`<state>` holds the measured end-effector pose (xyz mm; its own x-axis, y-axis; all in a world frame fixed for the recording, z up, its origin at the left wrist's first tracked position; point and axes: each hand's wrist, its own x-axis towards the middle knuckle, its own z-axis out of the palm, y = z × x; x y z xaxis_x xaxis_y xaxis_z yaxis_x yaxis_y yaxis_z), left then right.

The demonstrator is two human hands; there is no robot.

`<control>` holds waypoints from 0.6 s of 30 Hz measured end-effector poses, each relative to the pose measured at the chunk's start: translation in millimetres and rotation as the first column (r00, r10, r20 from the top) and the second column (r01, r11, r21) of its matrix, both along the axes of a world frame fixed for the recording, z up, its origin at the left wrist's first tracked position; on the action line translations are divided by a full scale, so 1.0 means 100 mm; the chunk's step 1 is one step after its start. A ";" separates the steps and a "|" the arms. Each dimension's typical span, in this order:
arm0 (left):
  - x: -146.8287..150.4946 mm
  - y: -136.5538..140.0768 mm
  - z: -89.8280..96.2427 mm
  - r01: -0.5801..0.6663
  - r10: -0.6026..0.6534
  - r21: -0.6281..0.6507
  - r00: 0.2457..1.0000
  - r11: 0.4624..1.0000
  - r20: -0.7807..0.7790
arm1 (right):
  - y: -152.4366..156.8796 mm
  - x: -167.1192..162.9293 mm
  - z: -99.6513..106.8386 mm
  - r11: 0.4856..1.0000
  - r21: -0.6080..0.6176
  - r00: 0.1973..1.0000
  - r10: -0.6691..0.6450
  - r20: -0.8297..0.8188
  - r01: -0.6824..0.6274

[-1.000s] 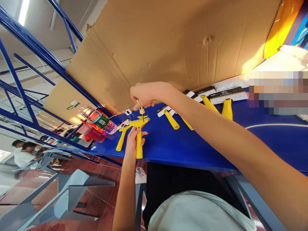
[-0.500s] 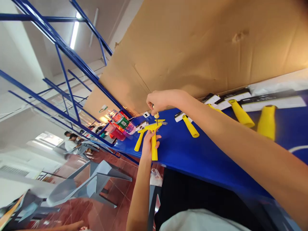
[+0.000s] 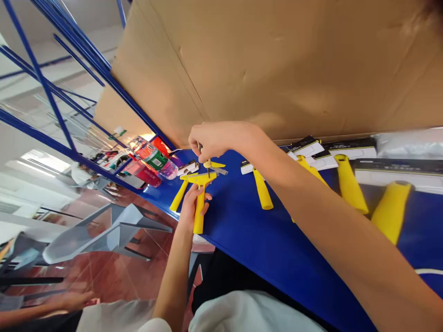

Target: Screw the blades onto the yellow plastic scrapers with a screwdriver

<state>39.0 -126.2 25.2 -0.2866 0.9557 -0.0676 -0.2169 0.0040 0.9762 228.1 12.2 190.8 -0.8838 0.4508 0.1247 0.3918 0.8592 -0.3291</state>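
Observation:
My left hand [image 3: 189,203] is wrapped round the handle of a yellow T-shaped scraper [image 3: 199,216], its head pointing up and its handle hanging down over the table's near edge. Above it, my right hand [image 3: 211,138] is closed on a small screwdriver [image 3: 207,164] with a pale yellow handle. The shaft points down and meets the scraper's head; fingers hide most of the grip. Just left of my left hand lies a second yellow scraper [image 3: 179,196]. Behind the held one, a yellow piece [image 3: 218,164] rests on the blue table [image 3: 249,235].
Several yellow handles [image 3: 263,189] lie to the right, beside black-and-white boxes [image 3: 398,173]. At the left end stand a water bottle [image 3: 159,159] and a red cup [image 3: 148,174]. A cardboard sheet [image 3: 259,69] rises behind. Another person's arm [image 3: 69,302] shows at lower left.
The camera view has turned, so the table and hands appear farther left and more of the right side shows. Both hands keep their holds, with the screwdriver still at the scraper's head.

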 end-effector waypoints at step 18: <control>-0.11 -0.09 -0.07 0.116 -0.050 -0.167 0.933 0.979 0.357 | 0.20 -0.11 -0.32 0.993 0.014 0.975 -0.114 -0.188 0.119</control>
<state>27.6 -135.1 18.6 -0.1331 0.9368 -0.3236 -0.5345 0.2071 0.8194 216.9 32.1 159.1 -0.7853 0.5442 0.2951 0.4236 0.8200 -0.3850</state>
